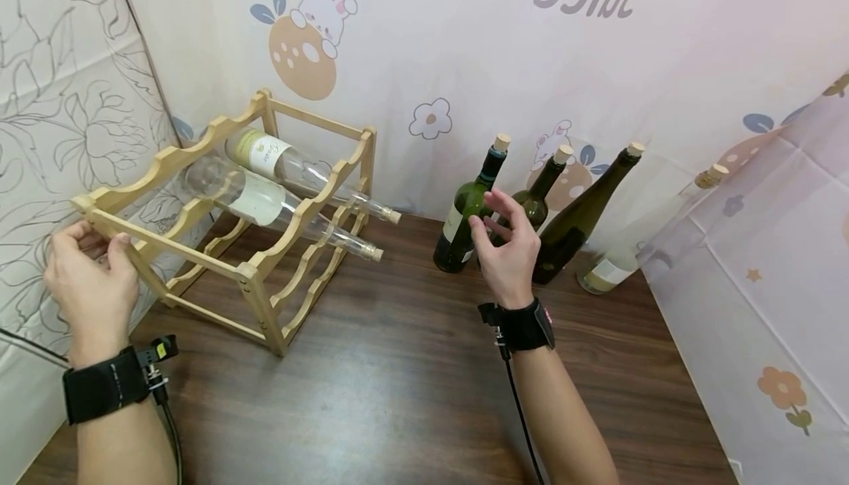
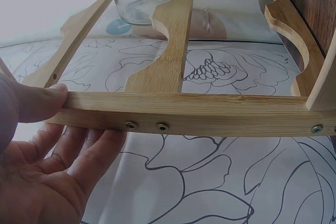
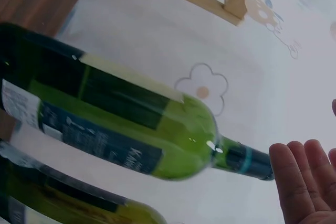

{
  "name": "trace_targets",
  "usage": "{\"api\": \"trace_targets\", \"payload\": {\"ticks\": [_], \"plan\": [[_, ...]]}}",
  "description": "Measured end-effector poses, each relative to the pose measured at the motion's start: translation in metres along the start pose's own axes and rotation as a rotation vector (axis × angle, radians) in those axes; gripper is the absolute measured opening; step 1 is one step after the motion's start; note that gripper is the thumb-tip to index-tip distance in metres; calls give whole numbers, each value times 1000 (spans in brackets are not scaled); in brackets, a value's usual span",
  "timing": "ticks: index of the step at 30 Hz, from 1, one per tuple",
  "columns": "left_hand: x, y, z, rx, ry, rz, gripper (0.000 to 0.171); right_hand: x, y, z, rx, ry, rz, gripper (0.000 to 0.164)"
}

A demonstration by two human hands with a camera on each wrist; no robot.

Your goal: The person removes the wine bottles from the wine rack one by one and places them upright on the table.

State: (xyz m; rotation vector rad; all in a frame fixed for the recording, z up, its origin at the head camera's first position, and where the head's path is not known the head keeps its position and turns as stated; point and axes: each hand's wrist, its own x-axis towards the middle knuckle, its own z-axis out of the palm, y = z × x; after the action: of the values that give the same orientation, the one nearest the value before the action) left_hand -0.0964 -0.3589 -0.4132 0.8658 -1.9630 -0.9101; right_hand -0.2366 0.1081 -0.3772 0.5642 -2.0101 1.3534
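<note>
At the left of the head view, my left hand holds the near-left corner post of a wooden wine rack. In the left wrist view the thumb lies on one side of that post and the fingers on the other. Two corked clear bottles lie in the rack's top tier, a nearer bottle and a farther bottle, necks pointing right. My right hand is raised with fingers loosely bent, holding nothing. Closest to it stands a green bottle, its neck just beside the fingertips in the right wrist view.
Beyond the right hand stand a dark green bottle, a taller olive bottle and a clear bottle, all corked, near the printed back curtain. The dark wood table meets curtains at the left and right.
</note>
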Motion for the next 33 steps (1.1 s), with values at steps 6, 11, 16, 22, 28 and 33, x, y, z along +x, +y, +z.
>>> {"api": "trace_targets", "payload": {"ticks": [6,11,16,22,28,33], "plan": [[0,1,0,4,-14,-5,41,-12,4,8,16,-19,16,46],[-1,0,-1,7,-22,-18,42,-19,6,15,34,-31,19,46],[-1,-1,-1,-9,-7,-5,41,-24,5,24,55,-47,30,48],[-1,-1,-1,0,-12,-5,42,-31,5,32,83,-54,53,50],[0,1,-1,-2,-18,-6,43,-40,8,40,81,-83,64,47],[-1,3,-2,-20,-26,-17,42,-47,9,46,68,-118,66,47]]}}
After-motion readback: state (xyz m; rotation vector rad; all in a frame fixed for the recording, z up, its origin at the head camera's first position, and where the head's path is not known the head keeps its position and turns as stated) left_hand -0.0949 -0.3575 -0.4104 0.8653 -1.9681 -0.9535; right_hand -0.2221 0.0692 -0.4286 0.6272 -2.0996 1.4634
